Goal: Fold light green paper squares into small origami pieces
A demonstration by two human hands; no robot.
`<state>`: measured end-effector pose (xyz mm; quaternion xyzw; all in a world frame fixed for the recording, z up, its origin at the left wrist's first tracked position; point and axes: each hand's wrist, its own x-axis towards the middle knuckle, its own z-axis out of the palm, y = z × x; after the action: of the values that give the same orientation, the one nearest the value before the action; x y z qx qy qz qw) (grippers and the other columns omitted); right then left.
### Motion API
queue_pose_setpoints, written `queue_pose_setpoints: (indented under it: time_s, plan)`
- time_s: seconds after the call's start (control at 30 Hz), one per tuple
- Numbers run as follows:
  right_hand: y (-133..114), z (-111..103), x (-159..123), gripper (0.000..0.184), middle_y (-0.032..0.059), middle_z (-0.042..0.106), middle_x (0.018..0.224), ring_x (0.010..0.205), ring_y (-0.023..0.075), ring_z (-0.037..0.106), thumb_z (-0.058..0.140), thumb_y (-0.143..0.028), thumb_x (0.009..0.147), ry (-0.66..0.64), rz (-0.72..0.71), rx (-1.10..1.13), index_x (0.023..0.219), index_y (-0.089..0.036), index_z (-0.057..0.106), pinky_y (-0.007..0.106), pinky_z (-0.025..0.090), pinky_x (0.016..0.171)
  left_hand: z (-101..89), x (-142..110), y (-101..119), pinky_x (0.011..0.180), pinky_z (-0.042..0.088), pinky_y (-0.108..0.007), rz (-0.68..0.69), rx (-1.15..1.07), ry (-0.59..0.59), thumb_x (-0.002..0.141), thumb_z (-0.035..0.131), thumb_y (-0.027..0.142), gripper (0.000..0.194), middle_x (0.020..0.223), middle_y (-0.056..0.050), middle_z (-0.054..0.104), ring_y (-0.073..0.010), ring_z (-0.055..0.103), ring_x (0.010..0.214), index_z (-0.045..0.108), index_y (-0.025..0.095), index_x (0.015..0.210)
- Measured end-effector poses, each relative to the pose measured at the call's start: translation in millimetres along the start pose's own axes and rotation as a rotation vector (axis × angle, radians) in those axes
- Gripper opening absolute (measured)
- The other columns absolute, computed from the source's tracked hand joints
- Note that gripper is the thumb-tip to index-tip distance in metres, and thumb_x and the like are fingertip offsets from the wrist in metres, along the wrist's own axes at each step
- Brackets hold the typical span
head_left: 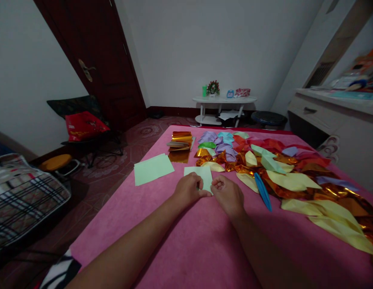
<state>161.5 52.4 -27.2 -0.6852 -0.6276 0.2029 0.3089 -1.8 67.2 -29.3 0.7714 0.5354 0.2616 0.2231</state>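
A sheet of pale green paper (204,172) lies in front of me on the pink-covered table (186,245). My left hand (189,189) is closed at its near left part, with the thumb reaching along the near edge. On the right edge, the curled fingers of my right hand (229,194) pinch the same sheet. To the left rests a stack of light green paper (153,169). Beyond the sheet is a pile of gold foil paper (180,146). Folded paper pieces in yellow (291,180), purple, red and gold spread to the right, with a narrow blue folded piece (263,192) nearest my right hand.
A chair with a red bag (86,126) and a yellow stool (55,161) stand to the left. By the far wall is a low white table (224,99) holding a flower pot and small items. A black round stool (269,117) and a pale cabinet (339,120) are at the right.
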Motion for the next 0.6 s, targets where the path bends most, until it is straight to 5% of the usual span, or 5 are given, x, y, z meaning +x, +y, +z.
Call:
queue_pose_setpoints:
  time_s: [0.1, 0.3, 0.6]
  plan:
    - [1, 0, 0, 0.006, -0.0024, 0.068, 0.067, 0.062, 0.0158, 0.061, 0.058, -0.023, 0.069, -0.003, -0.007, -0.001, 0.073, -0.025, 0.062, 0.024, 0.032, 0.053, -5.0, 0, 0, 0.058, 0.033, -0.024, 0.017, -0.008, -0.024, 0.064, 0.076, 0.032, 0.021, 0.07, 0.0, 0.052, -0.0139, 0.047, 0.066, 0.063, 0.016, 0.068]
    - [-1, -1, -1, 0.006, -0.0029, 0.068, 0.067, 0.062, 0.0153, 0.06, 0.056, -0.022, 0.07, -0.016, -0.01, 0.0, 0.073, -0.025, 0.061, 0.024, 0.033, 0.054, -32.6, -6, -17, 0.064, 0.041, -0.022, 0.044, -0.372, -0.278, 0.06, 0.07, 0.008, 0.028, 0.081, -0.002, 0.057, -0.0127, 0.051, 0.072, 0.067, 0.014, 0.087]
    - [3, 2, 0, 0.005, -0.0023, 0.067, 0.066, 0.061, 0.0144, 0.06, 0.059, -0.023, 0.071, 0.002, -0.026, 0.009, 0.074, -0.024, 0.063, 0.023, 0.034, 0.053, -24.8, -1, -18, 0.058, 0.037, -0.022, 0.042, -0.357, -0.192, 0.061, 0.075, 0.019, 0.015, 0.074, -0.001, 0.055, -0.0115, 0.047, 0.065, 0.068, 0.013, 0.072]
